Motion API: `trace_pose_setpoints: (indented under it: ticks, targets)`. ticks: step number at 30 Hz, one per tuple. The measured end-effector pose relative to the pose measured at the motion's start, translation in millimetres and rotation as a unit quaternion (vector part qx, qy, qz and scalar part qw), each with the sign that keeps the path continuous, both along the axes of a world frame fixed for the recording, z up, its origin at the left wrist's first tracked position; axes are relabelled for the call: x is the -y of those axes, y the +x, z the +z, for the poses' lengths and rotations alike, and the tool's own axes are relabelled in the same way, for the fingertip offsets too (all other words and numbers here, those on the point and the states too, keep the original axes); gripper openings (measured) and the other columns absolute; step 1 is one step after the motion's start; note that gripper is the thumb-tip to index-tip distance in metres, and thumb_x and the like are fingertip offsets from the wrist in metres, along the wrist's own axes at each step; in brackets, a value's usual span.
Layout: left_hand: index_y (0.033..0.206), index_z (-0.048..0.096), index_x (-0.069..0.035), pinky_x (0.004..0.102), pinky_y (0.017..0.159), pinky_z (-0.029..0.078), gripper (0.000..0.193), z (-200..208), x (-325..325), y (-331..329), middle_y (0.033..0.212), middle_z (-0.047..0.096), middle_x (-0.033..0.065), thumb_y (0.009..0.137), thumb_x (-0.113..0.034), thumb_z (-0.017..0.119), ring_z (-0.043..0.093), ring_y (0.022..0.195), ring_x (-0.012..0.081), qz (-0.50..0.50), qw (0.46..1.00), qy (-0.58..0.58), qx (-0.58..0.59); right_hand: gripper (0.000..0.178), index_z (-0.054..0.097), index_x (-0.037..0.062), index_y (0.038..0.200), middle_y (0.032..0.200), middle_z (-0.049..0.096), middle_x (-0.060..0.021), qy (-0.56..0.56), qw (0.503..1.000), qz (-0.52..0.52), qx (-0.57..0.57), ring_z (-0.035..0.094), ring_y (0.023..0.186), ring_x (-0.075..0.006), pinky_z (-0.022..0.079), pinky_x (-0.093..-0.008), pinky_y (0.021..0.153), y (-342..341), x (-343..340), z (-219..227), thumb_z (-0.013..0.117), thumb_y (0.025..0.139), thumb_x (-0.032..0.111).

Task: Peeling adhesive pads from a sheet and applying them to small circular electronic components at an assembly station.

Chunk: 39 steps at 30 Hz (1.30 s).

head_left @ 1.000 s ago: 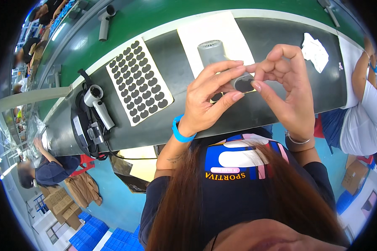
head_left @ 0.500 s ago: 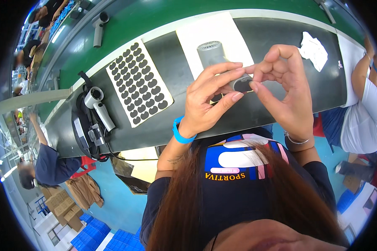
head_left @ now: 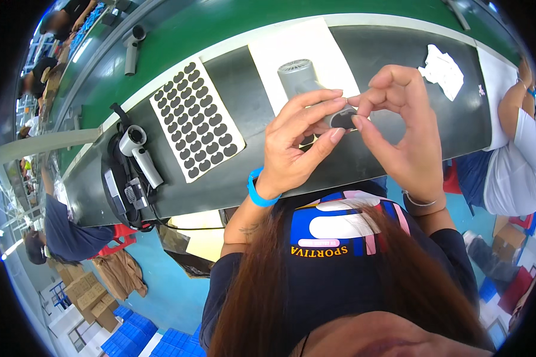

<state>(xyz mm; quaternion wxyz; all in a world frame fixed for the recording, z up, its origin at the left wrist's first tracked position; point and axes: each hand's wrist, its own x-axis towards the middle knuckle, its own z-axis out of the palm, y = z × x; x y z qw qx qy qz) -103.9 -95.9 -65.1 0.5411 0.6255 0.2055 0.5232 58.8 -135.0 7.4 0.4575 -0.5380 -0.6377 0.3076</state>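
A grey hair dryer [head_left: 296, 76] with a round vent lies on a white sheet [head_left: 268, 53] in front of me, partly hidden behind my left hand. My left hand [head_left: 298, 131], with a blue wristband, is closed around its handle end, thumb below and fingers above. A black oval sticker [head_left: 342, 120] shows on that end. The thumb and index finger of my right hand [head_left: 399, 125] are pinched at the sticker's right edge, the other fingers curled. Left of my hands lies a backing sheet [head_left: 235, 134] with rows of similar black stickers.
A second grey hair dryer [head_left: 142, 156] with a black cable [head_left: 178, 226] rests at the table's left. Another dryer [head_left: 132, 52] is on the green conveyor [head_left: 208, 27]. Crumpled white paper [head_left: 442, 71] lies at the right. A co-worker's arm [head_left: 509, 113] is beyond it.
My hands hold nearly the same pose at the handle end. The dryer on the green conveyor has shifted left and nearer. The seated person at the left has moved slightly.
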Motion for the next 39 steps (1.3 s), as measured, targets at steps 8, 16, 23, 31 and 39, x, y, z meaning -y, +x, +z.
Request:
trace_pose_setpoints:
  ticks: [8, 16, 23, 31, 39]
  targets:
    - [0.114, 0.063, 0.002, 0.0256, 0.072, 0.058, 0.032, -0.6, 3.2, 2.1, 0.121, 0.056, 0.0155, 0.082, 0.003, 0.065, 0.064, 0.09, 0.0154, 0.011, 1.0, -0.008, -0.003, 0.044, 0.043, 0.002, 0.119, 0.08, 0.06, -0.0065, 0.035, 0.994, -0.02, 0.104, 0.064, 0.082, -0.018, 0.048, -0.0307, 0.084, -1.0, 3.1, 3.5, 0.06, 0.08, -0.006]
    - [0.113, 0.063, 0.002, 0.0254, 0.071, 0.058, 0.032, 0.5, 4.2, 2.1, 0.12, 0.056, 0.0158, 0.081, 0.004, 0.065, 0.064, 0.09, 0.0159, 0.007, 1.0, -0.009, -0.008, 0.043, 0.044, 0.002, 0.118, 0.078, 0.06, -0.0067, 0.046, 0.985, -0.035, 0.16, 0.064, 0.078, -0.0193, 0.049, -0.031, 0.081, -2.5, 5.0, 6.7, 0.061, 0.079, -0.006]
    - [0.113, 0.063, 0.002, 0.0253, 0.072, 0.058, 0.032, 1.0, 3.5, 2.2, 0.121, 0.055, 0.0158, 0.081, 0.004, 0.065, 0.064, 0.092, 0.0165, 0.002, 1.0, -0.008, -0.007, 0.044, 0.045, 0.0023, 0.118, 0.077, 0.06, -0.0065, 0.051, 0.983, -0.043, 0.17, 0.064, 0.077, -0.019, 0.05, -0.0303, 0.08, -3.0, 4.6, 4.5, 0.061, 0.078, -0.006]
    - [0.114, 0.061, 0.004, 0.0263, 0.075, 0.058, 0.029, 4.3, 1.0, -5.2, 0.122, 0.054, 0.0163, 0.084, 0.004, 0.061, 0.063, 0.091, 0.0158, 0.009, 0.999, -0.043, 0.031, 0.048, 0.047, 0.0016, 0.12, 0.101, 0.06, -0.0111, 0.114, 0.961, -0.061, 0.244, 0.063, 0.086, -0.0204, 0.049, -0.0299, 0.076, 0.1, -5.1, 0.7, 0.067, 0.077, -0.003]
    - [0.117, 0.055, 0.005, 0.0275, 0.073, 0.058, 0.029, 13.1, -5.1, -22.3, 0.123, 0.053, 0.0163, 0.088, 0.007, 0.053, 0.064, 0.085, 0.0153, -0.019, 0.995, -0.082, 0.059, 0.051, 0.055, 0.0065, 0.117, 0.123, 0.056, -0.008, 0.022, 0.986, 0.131, 0.103, 0.061, 0.094, -0.027, 0.05, -0.0344, 0.074, -12.8, -44.2, -45.3, 0.065, 0.069, -0.005]
